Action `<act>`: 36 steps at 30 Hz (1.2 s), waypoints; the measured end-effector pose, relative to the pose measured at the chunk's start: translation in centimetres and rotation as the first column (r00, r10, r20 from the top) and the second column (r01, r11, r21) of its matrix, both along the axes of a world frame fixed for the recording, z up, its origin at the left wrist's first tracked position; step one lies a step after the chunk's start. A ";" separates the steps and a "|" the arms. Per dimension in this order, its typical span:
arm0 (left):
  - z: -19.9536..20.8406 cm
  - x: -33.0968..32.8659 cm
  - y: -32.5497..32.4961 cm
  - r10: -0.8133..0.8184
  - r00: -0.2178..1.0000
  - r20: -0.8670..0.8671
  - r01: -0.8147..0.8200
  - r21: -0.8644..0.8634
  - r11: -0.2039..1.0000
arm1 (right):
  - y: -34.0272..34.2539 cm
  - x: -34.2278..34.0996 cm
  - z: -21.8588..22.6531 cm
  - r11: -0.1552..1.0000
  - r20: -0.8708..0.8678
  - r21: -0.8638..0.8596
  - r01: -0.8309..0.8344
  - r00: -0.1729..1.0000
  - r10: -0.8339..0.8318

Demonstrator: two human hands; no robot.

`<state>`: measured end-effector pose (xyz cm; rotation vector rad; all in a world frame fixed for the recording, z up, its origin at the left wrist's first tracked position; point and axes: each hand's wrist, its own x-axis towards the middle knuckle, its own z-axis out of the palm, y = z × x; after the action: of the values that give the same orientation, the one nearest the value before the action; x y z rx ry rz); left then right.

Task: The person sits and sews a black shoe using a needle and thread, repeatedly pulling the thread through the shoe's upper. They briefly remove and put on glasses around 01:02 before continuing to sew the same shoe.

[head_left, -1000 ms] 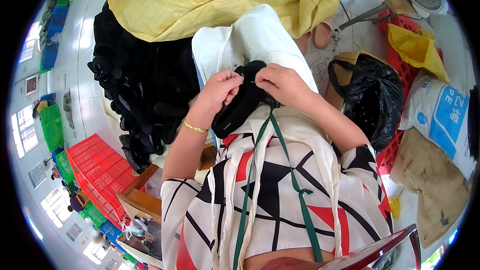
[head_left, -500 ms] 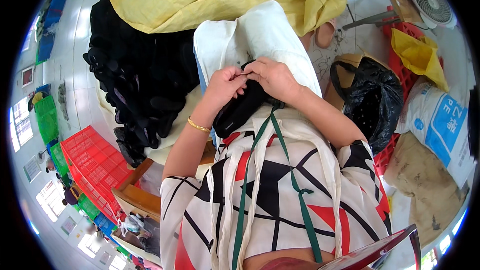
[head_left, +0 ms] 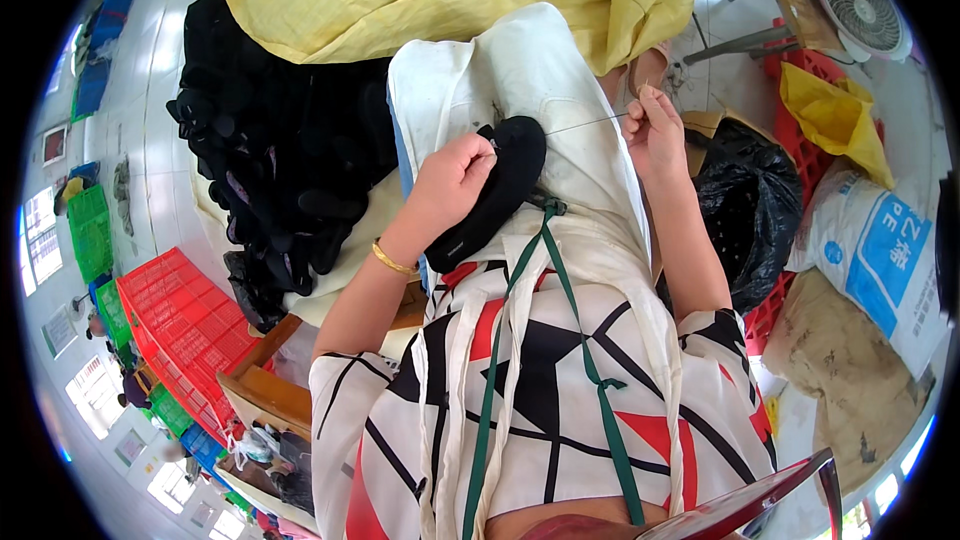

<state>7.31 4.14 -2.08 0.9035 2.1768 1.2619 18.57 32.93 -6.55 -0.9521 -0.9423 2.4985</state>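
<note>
A black cloth shoe [head_left: 512,190] lies slantwise on the white cloth [head_left: 545,65] over my lap. My left hand [head_left: 452,178] is closed on its upper left edge, thumb and forefinger pinched together. Out to the right, my right hand [head_left: 655,135] is raised, with its fingertips pinched. A thin dark thread [head_left: 585,124] stretches taut from the shoe to those fingertips. Whether a needle is in the pinch is too small to tell. To the left of my lap lies a large heap of black shoes [head_left: 290,150].
Yellow sheeting [head_left: 420,0] spreads beyond my knees. At the right are a black plastic bag [head_left: 750,210] in a carton, a white-and-blue sack [head_left: 880,250] and a fan [head_left: 860,5]. Red crates [head_left: 185,330] and a wooden chair or stool [head_left: 265,380] stand at the left.
My right hand has moved away from my left, out to the right, drawing the thread straight. My left hand stays at the shoe, more of which now shows.
</note>
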 end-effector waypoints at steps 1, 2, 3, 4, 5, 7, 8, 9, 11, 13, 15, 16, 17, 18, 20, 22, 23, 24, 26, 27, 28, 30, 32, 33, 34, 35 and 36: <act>0.4 0.3 0.3 -0.009 0.989 -0.150 0.007 -0.009 1.000 | 0.1 0.4 -0.3 1.000 0.001 -0.002 0.003 1.000 -0.003; 1.0 0.6 0.7 -0.016 0.954 -0.299 0.009 -0.022 1.000 | 0.0 0.6 -0.5 1.000 0.005 0.003 0.001 1.000 -0.001; 1.2 0.8 0.9 -0.031 0.923 -0.383 0.009 -0.060 0.998 | -0.1 0.7 -0.7 1.000 0.009 0.009 -0.001 1.000 0.001; 1.4 0.9 1.1 -0.048 0.885 -0.463 0.003 -0.097 0.995 | -0.2 1.0 -0.8 1.000 0.012 0.015 -0.005 1.000 0.005; 1.5 0.8 1.3 -0.058 0.836 -0.545 -0.016 -0.130 0.991 | -0.2 0.9 -0.5 0.999 0.011 0.025 -0.020 1.000 0.019; 0.8 0.7 1.2 -0.139 0.766 -0.628 0.013 -0.201 0.980 | -0.5 1.2 0.4 0.998 0.008 0.049 -0.050 0.999 0.050; 0.4 0.4 1.1 -0.176 0.720 -0.671 0.018 -0.236 0.972 | -0.5 1.3 1.0 0.995 0.012 0.073 -0.063 0.998 0.062; 0.3 0.1 1.4 -0.178 0.702 -0.690 0.018 -0.233 0.972 | -0.4 1.2 1.7 0.992 0.005 0.099 -0.075 0.997 0.074; 0.3 -0.1 1.6 -0.203 0.699 -0.685 0.034 -0.251 0.967 | -0.7 1.1 3.6 0.981 0.003 0.171 -0.096 0.995 0.097; 0.2 -0.4 1.8 -0.226 0.696 -0.682 0.058 -0.260 0.964 | -0.9 0.7 5.1 0.956 -0.006 0.266 -0.126 0.991 0.132; 0.2 -0.2 1.9 -0.251 0.691 -0.677 0.052 -0.299 0.953 | -0.9 0.7 6.4 0.929 -0.022 0.331 -0.165 0.983 0.182; 0.4 -0.5 2.0 -0.243 0.708 -0.663 0.043 -0.304 0.952 | -1.0 0.3 7.1 0.920 -0.031 0.347 -0.184 0.978 0.207; 0.4 -0.3 2.1 -0.248 0.717 -0.652 0.050 -0.306 0.951 | -1.1 0.5 7.7 0.910 -0.027 0.365 -0.199 0.974 0.224; 0.5 -0.2 2.3 -0.254 0.725 -0.640 0.059 -0.311 0.949 | -1.2 0.4 8.3 0.893 -0.035 0.405 -0.197 0.973 0.230; 1.0 -0.9 2.9 -0.258 0.682 -0.685 0.106 -0.256 0.961 | -1.0 -0.2 9.1 0.858 -0.026 0.473 -0.198 0.971 0.238; 1.0 -1.0 3.1 -0.270 0.662 -0.699 0.132 -0.246 0.960 | -0.2 -0.2 11.0 0.847 0.001 0.507 -0.158 0.983 0.182; 0.3 -0.9 2.6 -0.287 0.658 -0.696 0.118 -0.280 0.953 | -0.2 -0.4 13.4 0.893 -0.031 0.445 -0.071 0.995 0.094; -0.3 -1.1 2.3 -0.305 0.648 -0.698 0.111 -0.310 0.944 | 1.6 0.0 13.8 0.908 -0.191 0.418 -0.020 0.976 0.109; -0.4 -0.9 2.5 -0.310 0.663 -0.682 0.093 -0.336 0.937 | 4.4 0.4 14.7 0.875 -0.224 0.469 0.117 0.974 -0.010; -0.2 -0.9 3.0 -0.242 0.707 -0.664 0.080 -0.265 0.961 | 5.6 0.8 14.0 0.843 -0.191 0.535 0.061 0.980 0.050; -0.2 -1.1 3.3 -0.266 0.716 -0.645 0.097 -0.285 0.954 | 6.5 1.3 13.2 0.804 -0.152 0.595 0.001 0.982 0.111; -0.6 -1.2 2.9 -0.137 0.875 -0.465 0.039 -0.214 0.976 | 4.4 1.0 11.6 -0.292 0.233 0.919 -0.264 0.963 -0.138; -0.8 -1.6 2.7 -0.076 0.951 -0.299 0.017 -0.196 0.981 | 1.9 1.5 9.1 -0.276 0.412 0.867 -0.414 0.909 -0.066; -1.1 -1.7 2.6 -0.043 0.971 -0.237 0.000 -0.175 0.985 | 0.3 1.5 8.1 -0.220 0.516 0.844 -0.490 0.853 0.077; -1.7 -1.8 2.2 -0.006 0.985 -0.170 -0.021 -0.158 0.987 | -2.2 1.7 8.5 -0.095 0.584 0.809 -0.579 0.776 0.238; -2.4 -2.0 2.0 0.007 0.991 -0.135 -0.025 -0.131 0.991 | -4.0 1.6 7.5 -0.216 0.684 0.728 -0.651 0.669 0.291; -2.9 -2.2 2.0 0.009 0.993 -0.121 -0.025 -0.128 0.991 | -5.7 1.6 7.0 -0.257 0.723 0.685 -0.682 0.592 0.356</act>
<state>5.08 6.11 -4.94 0.9314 2.3346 1.0846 20.17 27.28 0.45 -0.2060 -3.1627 1.1063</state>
